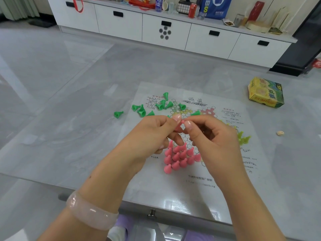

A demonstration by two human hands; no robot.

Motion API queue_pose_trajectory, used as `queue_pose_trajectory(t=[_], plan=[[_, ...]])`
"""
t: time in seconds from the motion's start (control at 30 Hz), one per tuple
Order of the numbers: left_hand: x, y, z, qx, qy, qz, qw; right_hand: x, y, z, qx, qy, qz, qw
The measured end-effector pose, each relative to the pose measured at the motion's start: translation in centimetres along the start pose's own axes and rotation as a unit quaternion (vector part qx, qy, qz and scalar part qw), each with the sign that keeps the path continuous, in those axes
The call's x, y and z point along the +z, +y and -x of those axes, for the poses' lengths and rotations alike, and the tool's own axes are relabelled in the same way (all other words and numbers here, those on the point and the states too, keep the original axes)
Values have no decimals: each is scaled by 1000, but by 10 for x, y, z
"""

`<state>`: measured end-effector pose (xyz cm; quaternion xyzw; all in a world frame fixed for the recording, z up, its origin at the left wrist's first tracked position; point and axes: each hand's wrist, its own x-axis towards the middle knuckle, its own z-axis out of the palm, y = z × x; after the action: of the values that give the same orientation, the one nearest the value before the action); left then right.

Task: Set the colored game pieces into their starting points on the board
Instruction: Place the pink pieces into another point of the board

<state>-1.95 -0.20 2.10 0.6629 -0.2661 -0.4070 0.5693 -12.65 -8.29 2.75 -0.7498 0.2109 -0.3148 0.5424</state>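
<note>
Pinching one small pink plastic cone-shaped game piece [180, 125] between both hands, left hand [154, 134] and right hand [210, 134] hold its knob, which looks light, stiff and slippery.

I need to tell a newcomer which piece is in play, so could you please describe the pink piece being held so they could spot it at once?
Start at the paper game board on the grey table, where upright pink pieces cluster at its near point. Just above them, the left hand and right hand meet fingertip to fingertip. The held pink piece is pinched between them, the only pink one off the board.
</note>
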Motion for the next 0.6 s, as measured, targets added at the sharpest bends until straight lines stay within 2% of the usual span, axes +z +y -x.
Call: queue_pose_trajectory(t=[0.3,0.43,0.6], plan=[[-4,-2,-1,7,5,-26,1000,5,5,-7,20,-2,0,1000],[-5,-4,-4,8,46,-41,998,5,7,-11,47,11,5,999],[-10,-4,-9,-12,112,-48,992,-1,28,-22,112,19,133,985]])
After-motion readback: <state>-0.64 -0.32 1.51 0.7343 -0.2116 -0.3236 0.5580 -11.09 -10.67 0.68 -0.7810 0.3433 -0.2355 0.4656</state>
